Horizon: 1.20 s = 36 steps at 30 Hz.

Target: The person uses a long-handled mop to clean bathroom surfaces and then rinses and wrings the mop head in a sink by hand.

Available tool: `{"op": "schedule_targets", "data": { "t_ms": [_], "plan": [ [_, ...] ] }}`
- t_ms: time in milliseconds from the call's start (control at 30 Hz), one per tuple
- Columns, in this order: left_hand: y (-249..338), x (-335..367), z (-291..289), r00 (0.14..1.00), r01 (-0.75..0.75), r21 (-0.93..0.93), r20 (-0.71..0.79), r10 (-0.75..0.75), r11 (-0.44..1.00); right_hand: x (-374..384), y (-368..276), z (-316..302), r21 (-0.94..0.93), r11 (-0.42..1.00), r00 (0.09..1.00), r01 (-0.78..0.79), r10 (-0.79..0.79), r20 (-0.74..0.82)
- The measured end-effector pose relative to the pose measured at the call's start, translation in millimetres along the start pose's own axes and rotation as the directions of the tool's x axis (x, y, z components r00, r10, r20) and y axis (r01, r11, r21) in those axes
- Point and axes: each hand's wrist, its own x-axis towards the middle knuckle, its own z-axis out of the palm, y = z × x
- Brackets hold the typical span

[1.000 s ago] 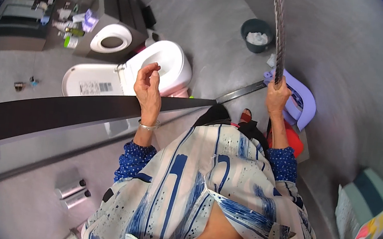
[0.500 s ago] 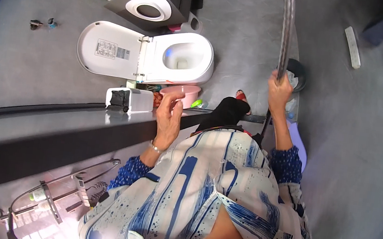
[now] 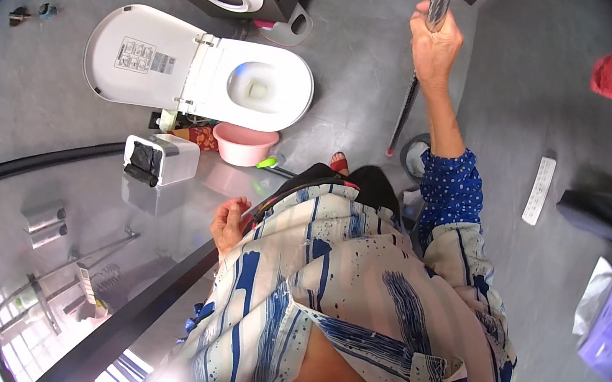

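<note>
Head view: patterned pole (image 3: 404,115) to the right of toilet (image 3: 216,79), right hand (image 3: 435,46) clenched around it. Long axis runs steeply, from above that fist down to a red tip (image 3: 390,153) by the floor. Left hand (image 3: 229,223), farther off, toilet's near side, loosely curled, nothing in it I can see.

White toilet (image 3: 217,75), lid (image 3: 135,52) open. Pink basin (image 3: 243,149) just beside toilet. White bin (image 3: 178,160) near basin, black liner (image 3: 144,160) showing.
</note>
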Motion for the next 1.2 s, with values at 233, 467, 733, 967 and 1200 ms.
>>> {"op": "schedule_targets", "data": {
  "t_ms": [233,467,733,967,1200],
  "plan": [
    [8,4,-2,0.998,0.015,-0.063,-0.066,-0.019,0.998,33,-30,19,0.070,0.992,0.994,0.104,-0.105,0.012],
    [10,-23,34,0.983,-0.173,-0.050,-0.072,0.170,0.984,24,-65,49,0.169,0.984,0.987,0.052,-0.077,0.139],
    [8,-60,52,0.990,-0.066,-0.140,-0.135,0.047,0.988,8,-92,53,0.297,0.955,0.925,-0.024,-0.092,0.370],
    [-1,-52,56,0.987,-0.140,-0.147,-0.098,0.126,0.979,6,-92,51,0.258,0.966,0.907,0.018,-0.124,0.402],
    [-1,-56,55,0.976,-0.203,-0.207,-0.116,0.182,0.957,15,-131,63,0.402,0.916,0.843,0.000,-0.216,0.492]
  ]
}}
